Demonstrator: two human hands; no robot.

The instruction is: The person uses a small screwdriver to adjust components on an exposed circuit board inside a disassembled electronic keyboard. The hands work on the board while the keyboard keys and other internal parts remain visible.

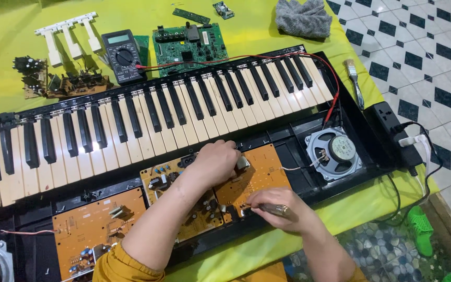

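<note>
An opened electronic keyboard (147, 112) lies across a yellow-green cloth with its orange circuit boards (264, 172) exposed along the near side. My left hand (214, 162) rests on the middle board, its fingers curled around a small silver metal part (242, 163) standing on the board. My right hand (277, 208) grips a slim metal tool (272, 209) held level, with its tip pointing left onto the board's near edge. Another orange board (87, 222) sits to the left, beside my orange sleeve.
A round speaker (334, 151) sits at the keyboard's right end, with a red lead running along the top edge. Behind the keys lie a multimeter (122, 55), a green circuit board (189, 46), loose white keys (69, 36) and a grey rag (304, 18). A brush (355, 78) and a power strip (395, 130) are at the right.
</note>
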